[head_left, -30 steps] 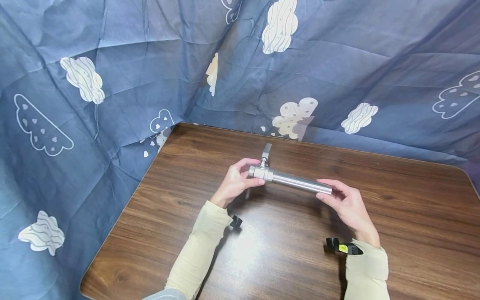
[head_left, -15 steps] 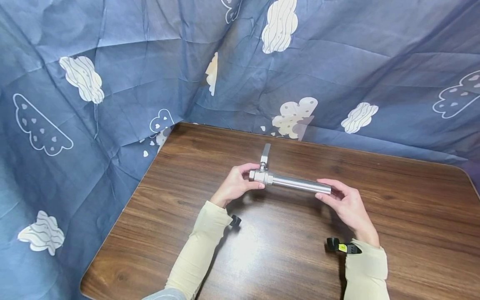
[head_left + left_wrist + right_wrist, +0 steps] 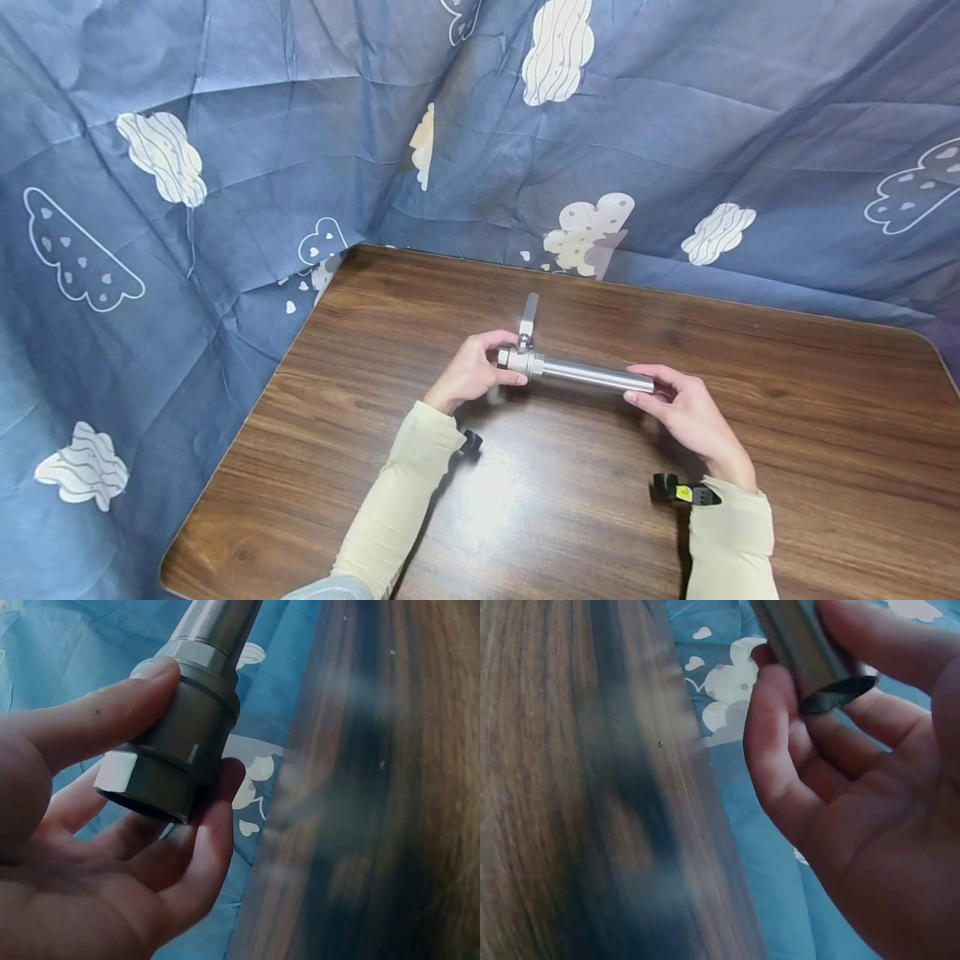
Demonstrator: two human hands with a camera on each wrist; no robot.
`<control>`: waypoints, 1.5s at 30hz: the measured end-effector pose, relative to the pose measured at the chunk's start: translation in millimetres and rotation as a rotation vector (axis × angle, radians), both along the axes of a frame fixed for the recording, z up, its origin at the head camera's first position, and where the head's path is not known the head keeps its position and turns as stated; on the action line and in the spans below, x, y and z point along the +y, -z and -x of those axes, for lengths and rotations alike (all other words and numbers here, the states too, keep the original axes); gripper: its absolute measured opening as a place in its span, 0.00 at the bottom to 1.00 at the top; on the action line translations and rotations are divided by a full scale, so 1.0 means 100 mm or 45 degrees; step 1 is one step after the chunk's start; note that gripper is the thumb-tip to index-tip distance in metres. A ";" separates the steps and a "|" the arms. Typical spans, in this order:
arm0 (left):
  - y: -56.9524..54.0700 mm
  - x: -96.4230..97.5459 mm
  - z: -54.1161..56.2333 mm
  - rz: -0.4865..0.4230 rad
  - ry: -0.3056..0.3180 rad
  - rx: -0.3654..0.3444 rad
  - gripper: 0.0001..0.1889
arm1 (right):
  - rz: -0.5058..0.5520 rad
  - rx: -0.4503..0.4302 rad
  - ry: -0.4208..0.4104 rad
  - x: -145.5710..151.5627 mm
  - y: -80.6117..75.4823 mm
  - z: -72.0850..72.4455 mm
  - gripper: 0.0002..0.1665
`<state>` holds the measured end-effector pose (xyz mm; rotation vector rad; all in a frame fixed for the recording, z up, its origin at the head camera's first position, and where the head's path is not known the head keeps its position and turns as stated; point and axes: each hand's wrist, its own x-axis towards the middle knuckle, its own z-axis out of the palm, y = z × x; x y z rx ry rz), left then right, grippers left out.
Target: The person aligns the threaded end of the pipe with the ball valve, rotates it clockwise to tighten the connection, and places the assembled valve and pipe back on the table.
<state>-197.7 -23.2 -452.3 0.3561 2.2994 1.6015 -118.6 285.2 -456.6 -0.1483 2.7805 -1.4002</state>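
Note:
A metal ball valve (image 3: 522, 362) is joined to a straight steel pipe (image 3: 596, 374), and the two lie in one line above the table. Its flat lever handle (image 3: 529, 312) points toward the back, crosswise to the pipe. My left hand (image 3: 472, 369) grips the valve body, thumb on the near side and fingers on the far side. In the left wrist view the hexagonal open end (image 3: 142, 784) of the valve faces the palm. My right hand (image 3: 692, 413) pinches the pipe's right end between thumb and fingers. The hollow pipe end (image 3: 840, 691) shows in the right wrist view.
A brown wood-grain table (image 3: 570, 508) lies under both hands. Blue cloth (image 3: 300, 167) printed with white clouds hangs along its back and left edges. Each wrist wears a black camera, such as the right wrist camera (image 3: 666, 486).
The valve and pipe have come down slightly toward me, and the pipe's right end has shifted a little left. Both hands keep their hold and move with it.

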 end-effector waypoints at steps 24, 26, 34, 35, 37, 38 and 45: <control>0.18 0.05 0.04 0.310 0.050 0.232 0.31 | -0.207 0.032 -0.028 0.00 0.15 0.08 0.22; 0.19 0.05 0.04 0.321 0.057 0.229 0.31 | -0.215 0.034 -0.031 -0.01 0.15 0.08 0.22; 0.21 0.06 0.03 0.336 0.063 0.225 0.31 | -0.227 -0.032 -0.028 -0.02 0.16 0.08 0.22; 0.22 0.07 0.03 0.343 0.066 0.227 0.31 | -0.231 -0.039 -0.028 -0.02 0.16 0.08 0.22; 0.23 0.07 0.03 0.352 0.071 0.227 0.30 | -0.240 -0.051 -0.030 -0.02 0.17 0.08 0.22; 0.24 0.07 0.03 0.354 0.072 0.223 0.30 | -0.240 -0.056 -0.032 -0.02 0.18 0.08 0.22; 0.25 0.09 0.02 0.360 0.056 0.202 0.30 | -0.265 -0.054 -0.029 -0.01 0.20 0.09 0.21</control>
